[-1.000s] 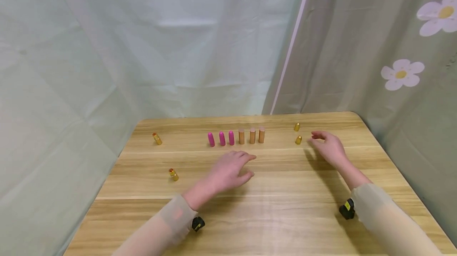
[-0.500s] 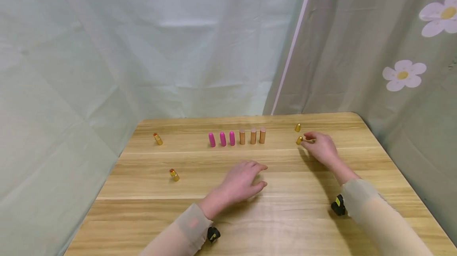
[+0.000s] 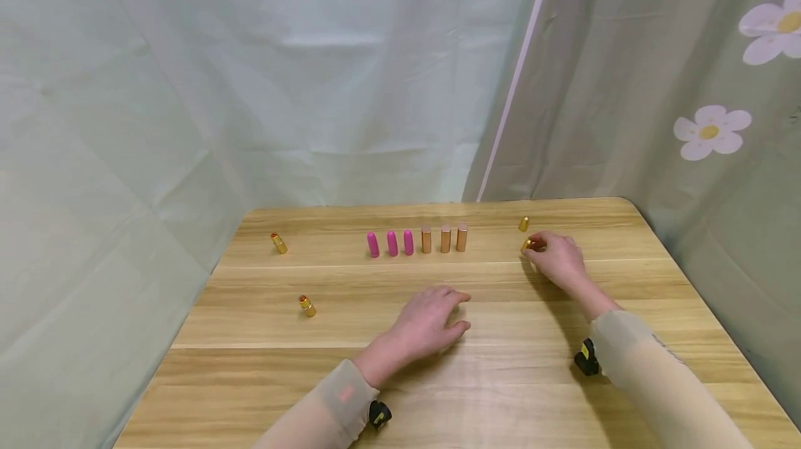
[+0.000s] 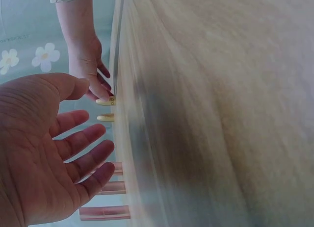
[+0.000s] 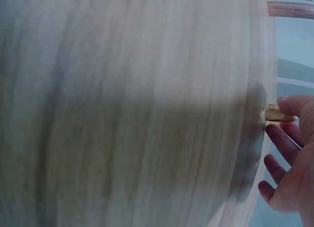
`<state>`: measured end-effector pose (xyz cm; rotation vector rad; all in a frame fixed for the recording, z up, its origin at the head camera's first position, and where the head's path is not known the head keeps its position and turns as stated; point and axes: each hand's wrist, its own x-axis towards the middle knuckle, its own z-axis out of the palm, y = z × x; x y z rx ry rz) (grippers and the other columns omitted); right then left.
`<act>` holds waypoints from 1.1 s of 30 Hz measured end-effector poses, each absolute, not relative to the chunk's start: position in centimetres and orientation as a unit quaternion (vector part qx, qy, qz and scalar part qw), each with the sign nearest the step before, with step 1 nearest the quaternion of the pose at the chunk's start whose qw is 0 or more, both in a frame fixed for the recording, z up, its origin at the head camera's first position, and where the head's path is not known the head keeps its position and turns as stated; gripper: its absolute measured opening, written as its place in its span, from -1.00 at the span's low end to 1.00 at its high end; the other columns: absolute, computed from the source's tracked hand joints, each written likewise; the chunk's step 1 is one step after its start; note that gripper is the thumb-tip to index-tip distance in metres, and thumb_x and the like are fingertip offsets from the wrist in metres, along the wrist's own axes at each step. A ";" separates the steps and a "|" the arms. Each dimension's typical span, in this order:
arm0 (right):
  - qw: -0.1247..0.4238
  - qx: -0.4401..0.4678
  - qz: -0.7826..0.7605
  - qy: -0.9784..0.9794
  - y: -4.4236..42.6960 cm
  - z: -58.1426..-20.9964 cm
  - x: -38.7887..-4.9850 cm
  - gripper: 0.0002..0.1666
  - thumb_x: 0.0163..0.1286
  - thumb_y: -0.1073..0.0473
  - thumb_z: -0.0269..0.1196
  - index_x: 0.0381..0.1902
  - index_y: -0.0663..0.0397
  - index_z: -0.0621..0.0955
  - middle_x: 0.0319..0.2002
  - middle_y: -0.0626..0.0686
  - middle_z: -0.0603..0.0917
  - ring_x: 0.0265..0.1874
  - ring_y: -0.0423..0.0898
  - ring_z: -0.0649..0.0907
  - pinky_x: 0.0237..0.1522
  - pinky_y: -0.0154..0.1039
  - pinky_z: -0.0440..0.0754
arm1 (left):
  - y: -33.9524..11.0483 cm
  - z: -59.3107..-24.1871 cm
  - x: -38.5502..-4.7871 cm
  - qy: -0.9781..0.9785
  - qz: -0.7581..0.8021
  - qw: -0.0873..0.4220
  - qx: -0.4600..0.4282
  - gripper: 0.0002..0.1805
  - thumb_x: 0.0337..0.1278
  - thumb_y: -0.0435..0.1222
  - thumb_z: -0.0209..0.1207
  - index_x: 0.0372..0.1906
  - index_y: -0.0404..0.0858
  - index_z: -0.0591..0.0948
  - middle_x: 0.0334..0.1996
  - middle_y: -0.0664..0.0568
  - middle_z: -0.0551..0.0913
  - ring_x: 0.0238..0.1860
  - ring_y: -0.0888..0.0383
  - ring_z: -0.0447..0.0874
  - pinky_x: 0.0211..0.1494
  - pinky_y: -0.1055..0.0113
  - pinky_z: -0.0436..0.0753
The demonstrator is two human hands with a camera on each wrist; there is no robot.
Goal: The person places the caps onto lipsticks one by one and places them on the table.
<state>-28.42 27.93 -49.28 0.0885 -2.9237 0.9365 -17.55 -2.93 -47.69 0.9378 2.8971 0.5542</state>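
Observation:
At the right of the table, my right hand (image 3: 560,260) pinches a gold bullet-shaped lipstick cap (image 5: 272,113) between thumb and fingers; the cap stands upright on the wood. Just behind it is a second gold cap (image 3: 523,224). My left hand (image 3: 427,322) hovers over the middle of the table, fingers relaxed and apart, holding nothing. In the left wrist view its palm faces the rose-gold tubes. Two uncapped gold lipsticks with red tips stand on the left side, one farther back (image 3: 279,243) and one nearer (image 3: 307,306).
A row stands along the back middle: three magenta bullet-shaped tubes (image 3: 392,243), then three rose-gold tubes (image 3: 446,239). The wooden table (image 3: 500,379) ends against a pale curtain (image 3: 350,87) behind and at both sides.
My right hand has moved left to the nearer gold cap and closed its fingers around it. My left hand has shifted right and slightly toward me, still holding nothing.

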 end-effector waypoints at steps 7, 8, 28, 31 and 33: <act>0.055 0.028 0.318 -0.946 27.7 -49.2 -28.3 -0.60 0.45 0.04 0.29 0.08 0.22 0.66 0.02 0.24 0.73 0.05 0.26 0.58 0.13 0.22 0.38 | -3.2 -47.6 -17.5 0.934 0.191 0.028 0.300 -0.45 0.42 0.01 0.19 0.39 -0.09 0.52 0.29 0.04 0.57 0.32 0.04 0.49 0.38 0.05 0.45; 0.059 0.028 0.325 -0.943 27.7 -49.2 -28.3 -0.61 0.45 0.05 0.30 0.08 0.22 0.66 0.01 0.24 0.73 0.04 0.25 0.61 0.12 0.20 0.42 | -3.4 -47.6 -17.6 0.934 0.194 0.029 0.300 -0.45 0.42 0.02 0.19 0.40 -0.09 0.51 0.30 0.04 0.56 0.33 0.04 0.49 0.38 0.05 0.46; 0.042 0.050 0.506 -0.860 25.1 -46.0 -24.2 -0.52 0.46 0.02 0.34 0.18 0.23 0.64 0.08 0.22 0.69 0.22 0.09 0.54 0.37 0.13 0.37 | -8.5 -44.2 -17.7 0.926 0.273 -0.015 0.259 -0.51 0.43 -0.08 0.22 0.36 -0.11 0.55 0.26 0.07 0.59 0.29 0.07 0.51 0.35 0.10 0.49; 0.015 0.043 0.543 -0.838 24.4 -45.8 -23.2 -0.46 0.46 -0.05 0.34 0.22 0.19 0.62 0.10 0.18 0.67 0.12 -0.01 0.58 0.24 -0.11 0.51 | -10.2 -43.7 -17.6 0.926 0.282 -0.041 0.249 -0.53 0.42 -0.10 0.23 0.34 -0.14 0.57 0.24 0.04 0.61 0.28 0.04 0.52 0.33 0.07 0.50; -0.002 0.033 0.572 -0.819 24.0 -45.7 -22.7 -0.43 0.45 -0.08 0.34 0.24 0.18 0.61 0.10 0.14 0.65 0.07 -0.08 0.59 0.13 -0.27 0.55 | -11.5 -43.4 -17.5 0.925 0.287 -0.061 0.241 -0.54 0.41 -0.12 0.25 0.31 -0.16 0.58 0.23 0.01 0.62 0.27 0.00 0.53 0.33 0.03 0.50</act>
